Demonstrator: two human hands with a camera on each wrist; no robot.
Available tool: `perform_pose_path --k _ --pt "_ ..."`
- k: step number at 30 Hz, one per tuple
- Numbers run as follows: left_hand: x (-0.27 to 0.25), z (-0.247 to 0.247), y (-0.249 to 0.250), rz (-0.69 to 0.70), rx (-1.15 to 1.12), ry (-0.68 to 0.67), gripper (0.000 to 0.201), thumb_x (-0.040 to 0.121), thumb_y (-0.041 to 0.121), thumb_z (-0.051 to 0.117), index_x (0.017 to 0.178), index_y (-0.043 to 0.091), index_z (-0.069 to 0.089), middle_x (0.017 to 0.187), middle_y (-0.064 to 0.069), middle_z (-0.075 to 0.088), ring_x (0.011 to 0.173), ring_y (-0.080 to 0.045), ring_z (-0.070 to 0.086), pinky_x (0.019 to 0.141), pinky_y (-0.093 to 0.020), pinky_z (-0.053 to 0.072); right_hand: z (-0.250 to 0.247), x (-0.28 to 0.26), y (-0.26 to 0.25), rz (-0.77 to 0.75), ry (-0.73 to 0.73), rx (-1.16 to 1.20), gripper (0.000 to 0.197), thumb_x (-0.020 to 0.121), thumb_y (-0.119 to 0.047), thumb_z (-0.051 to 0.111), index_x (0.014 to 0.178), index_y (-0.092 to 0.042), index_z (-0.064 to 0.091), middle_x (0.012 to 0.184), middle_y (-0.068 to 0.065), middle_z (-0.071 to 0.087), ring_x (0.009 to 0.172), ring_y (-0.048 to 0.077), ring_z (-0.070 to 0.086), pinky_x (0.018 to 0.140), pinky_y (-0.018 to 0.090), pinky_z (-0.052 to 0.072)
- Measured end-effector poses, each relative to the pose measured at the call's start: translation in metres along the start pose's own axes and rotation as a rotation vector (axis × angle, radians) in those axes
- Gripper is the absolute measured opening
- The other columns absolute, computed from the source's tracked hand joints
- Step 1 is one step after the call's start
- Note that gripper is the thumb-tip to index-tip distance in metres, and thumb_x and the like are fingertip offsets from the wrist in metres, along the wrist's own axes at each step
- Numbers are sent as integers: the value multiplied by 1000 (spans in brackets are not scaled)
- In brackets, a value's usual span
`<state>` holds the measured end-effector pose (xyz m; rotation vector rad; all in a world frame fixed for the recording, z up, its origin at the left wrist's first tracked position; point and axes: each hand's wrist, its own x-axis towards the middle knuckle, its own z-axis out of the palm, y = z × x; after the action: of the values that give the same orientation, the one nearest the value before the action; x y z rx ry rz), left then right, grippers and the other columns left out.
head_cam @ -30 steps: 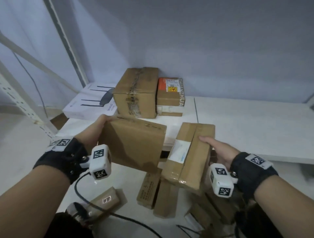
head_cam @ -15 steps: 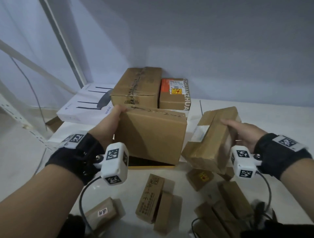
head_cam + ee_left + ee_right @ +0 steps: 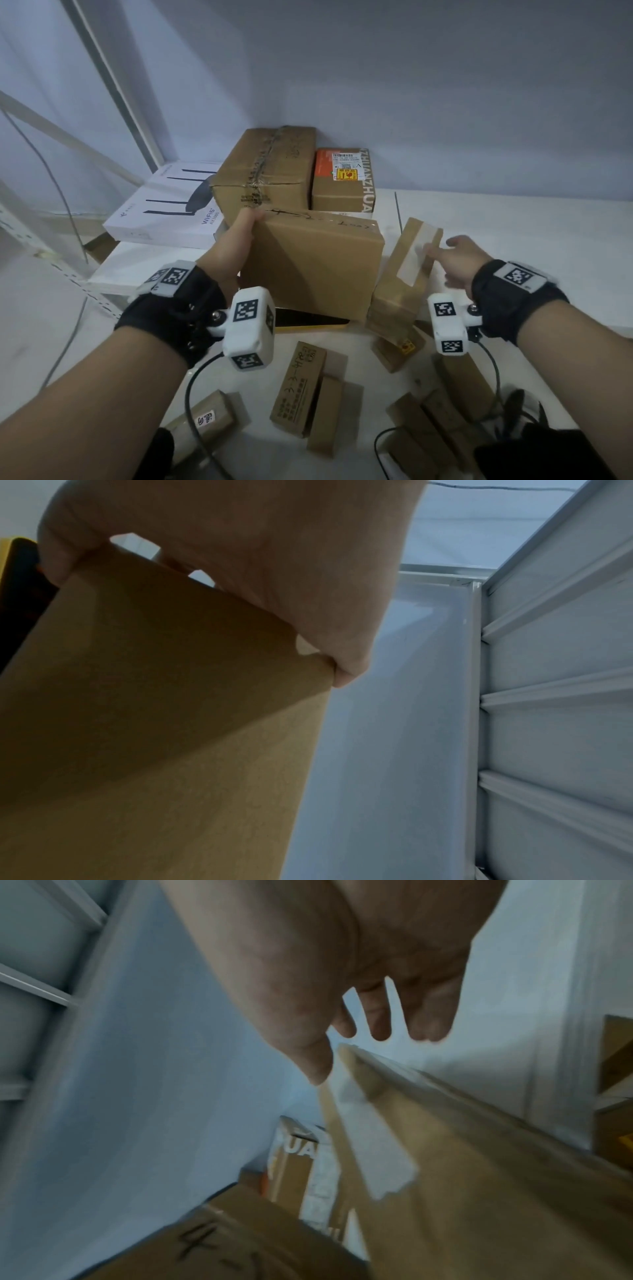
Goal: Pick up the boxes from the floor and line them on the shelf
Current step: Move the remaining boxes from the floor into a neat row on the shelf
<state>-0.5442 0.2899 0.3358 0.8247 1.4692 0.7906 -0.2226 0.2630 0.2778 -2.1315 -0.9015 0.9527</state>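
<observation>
1. Left hand [image 3: 230,253] grips the upper left corner of the big plain carton [image 3: 313,263], which sits on the white shelf [image 3: 513,240] before the taped carton [image 3: 265,171].
2. Right hand [image 3: 459,260], fingers straight and spread, touches the long narrow box [image 3: 404,270] tilted beside the big plain carton.
3. Small boxes [image 3: 298,387] lie on the floor below.

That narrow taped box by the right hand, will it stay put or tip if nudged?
Likely to tip: the narrow box stands tilted on its end. The right hand has straight fingers beside it, no grip. Probably light and stiff, since its taped cardboard shows no sag.
</observation>
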Motion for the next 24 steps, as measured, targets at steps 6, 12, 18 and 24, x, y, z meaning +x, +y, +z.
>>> perform_pose_path --k 6,12,18,24 --pt "-2 -1 14 -38 -47 -34 55 76 62 58 114 23 54 111 -4 57 102 -29 56 76 -44 49 -11 -58 -61 -349 -231 233 61 81 -58 63 133 -31 45 131 -4 50 121 17 46 100 37 39" --pt "-5 8 19 -70 -64 -94 64 75 64 58 122 21 54 106 -5 59 100 -28 59 66 -43 51 -8 -80 -69 -431 -539 300 99 68 -22 75 150 -39 22 133 -3 50 105 11 61 70 16 55" --pt "-3 31 30 -62 -43 -245 75 77 83 45 121 24 57 114 -7 60 102 -32 58 73 -54 54 -39 -76 -69 -422 -343 393 80 78 -17 76 142 -36 33 118 -4 54 98 12 62 66 21 52" --pt "-11 115 49 107 196 -278 65 81 69 54 126 22 59 121 -6 67 96 -24 67 68 -38 56 -94 -48 -55 -328 -21 641 60 73 -31 79 119 -35 41 106 -5 57 75 12 56 65 30 48"
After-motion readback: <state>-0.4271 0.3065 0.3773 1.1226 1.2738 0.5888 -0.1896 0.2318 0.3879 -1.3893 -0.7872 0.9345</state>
